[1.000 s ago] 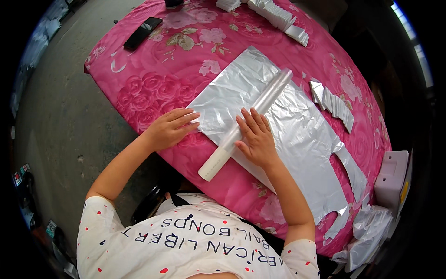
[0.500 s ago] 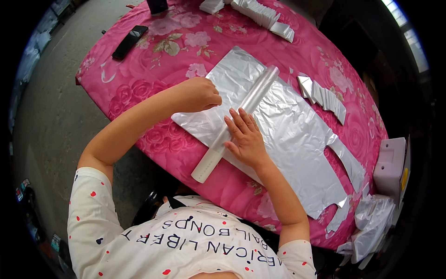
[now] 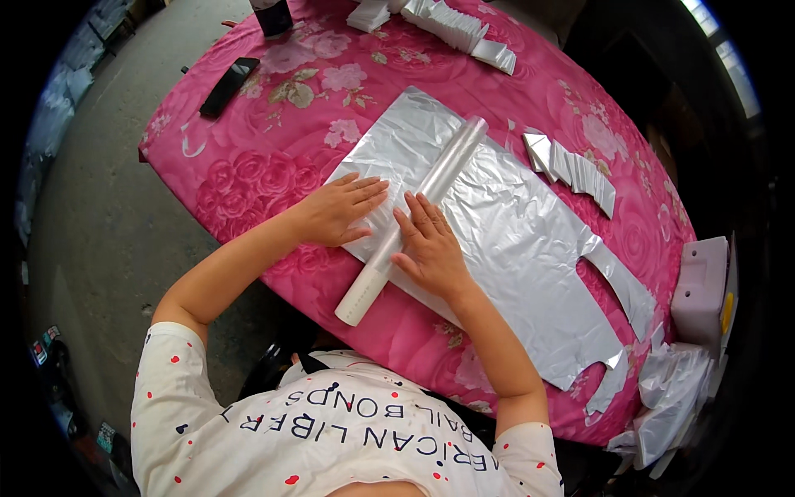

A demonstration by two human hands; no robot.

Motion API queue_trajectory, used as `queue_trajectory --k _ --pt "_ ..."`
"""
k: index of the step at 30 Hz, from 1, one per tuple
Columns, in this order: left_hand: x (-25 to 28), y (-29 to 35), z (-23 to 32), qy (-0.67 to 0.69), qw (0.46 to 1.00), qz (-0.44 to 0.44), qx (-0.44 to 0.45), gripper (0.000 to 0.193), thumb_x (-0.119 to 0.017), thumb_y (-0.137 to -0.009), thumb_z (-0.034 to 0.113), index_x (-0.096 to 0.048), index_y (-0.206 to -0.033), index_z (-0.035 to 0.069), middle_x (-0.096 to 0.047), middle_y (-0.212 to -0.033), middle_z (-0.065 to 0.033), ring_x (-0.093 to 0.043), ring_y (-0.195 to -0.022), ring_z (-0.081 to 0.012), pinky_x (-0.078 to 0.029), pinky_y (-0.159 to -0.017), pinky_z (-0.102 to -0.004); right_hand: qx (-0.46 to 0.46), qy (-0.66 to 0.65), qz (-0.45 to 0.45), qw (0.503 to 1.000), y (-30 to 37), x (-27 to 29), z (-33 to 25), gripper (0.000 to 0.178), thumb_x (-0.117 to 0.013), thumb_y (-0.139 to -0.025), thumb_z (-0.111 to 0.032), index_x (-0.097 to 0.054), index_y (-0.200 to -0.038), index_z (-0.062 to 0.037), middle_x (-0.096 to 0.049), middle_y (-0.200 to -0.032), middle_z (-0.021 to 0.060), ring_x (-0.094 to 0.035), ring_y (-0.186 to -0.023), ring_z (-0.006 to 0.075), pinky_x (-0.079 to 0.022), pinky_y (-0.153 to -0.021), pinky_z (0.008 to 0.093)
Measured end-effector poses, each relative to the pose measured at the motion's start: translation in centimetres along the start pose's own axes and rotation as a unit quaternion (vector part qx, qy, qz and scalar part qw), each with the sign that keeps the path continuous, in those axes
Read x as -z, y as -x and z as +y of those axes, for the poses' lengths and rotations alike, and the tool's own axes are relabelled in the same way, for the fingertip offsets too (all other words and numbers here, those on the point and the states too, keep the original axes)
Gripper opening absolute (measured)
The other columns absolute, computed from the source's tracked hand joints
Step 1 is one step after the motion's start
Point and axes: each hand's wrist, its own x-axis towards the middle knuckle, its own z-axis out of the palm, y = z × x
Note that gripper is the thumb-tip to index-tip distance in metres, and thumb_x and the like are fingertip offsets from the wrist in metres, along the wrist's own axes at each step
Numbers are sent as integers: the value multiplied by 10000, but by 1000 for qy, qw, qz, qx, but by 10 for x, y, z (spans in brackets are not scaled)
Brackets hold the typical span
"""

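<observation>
A silvery-white plastic bag (image 3: 505, 224) with cut-out handles lies spread flat on the table, its handles pointing to the near right. Across its left part rests a clear, shiny tube (image 3: 360, 294), slanting from near left to far right. My right hand (image 3: 435, 253) lies on the tube with the fingers stretched out. Left of the tube, my left hand (image 3: 341, 209) is flat over the bag's left edge, fingers straight and holding nothing. Part of the tube's middle is hidden beneath my right hand.
A pink flowered cloth (image 3: 273, 190) covers the table. Folded white packets (image 3: 571, 170) lie to the right, and more white packets (image 3: 447, 26) at the far edge. A black phone (image 3: 229, 87) and a dark cup (image 3: 272, 16) are far left. A pale box (image 3: 700, 282) stands right, above crumpled plastic (image 3: 675, 389).
My left hand has come down and nearer, from closed fingers to a flat, stretched hand on the bag. My right hand stays on the tube. The view has shifted slightly.
</observation>
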Motion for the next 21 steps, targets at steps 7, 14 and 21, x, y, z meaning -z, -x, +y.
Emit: queue_trajectory --k 7,14,21 --pt "-12 21 11 59 987 100 112 703 -418 -885 455 -235 -1388 -1 -192 -1457 -198 -160 -1354 -354 -161 -1089 -447 -28 -16 30 999 24 10 17 670 -515 -848 -437 -308 -1388 -100 -268 -1445 125 -223 -1345 305 -194 -1085 422" --pt "2 55 72 183 918 184 301 657 -488 -873 411 -322 -1318 -44 -345 -1311 -243 -349 -1211 -384 -276 -1016 -429 35 49 -45 997 -44 -5 14 631 -483 -856 -451 -356 -1365 -100 -305 -1433 91 -159 -1367 283 -101 -1107 426" --pt "1 64 96 63 877 106 464 831 -716 -717 325 -276 -1311 -55 -453 -1102 -212 -486 -994 -364 -429 -838 -412 -38 49 89 994 -129 -64 -29 528 -499 -850 -317 -438 -1302 -53 -309 -1415 167 -134 -1363 348 -85 -1099 470"
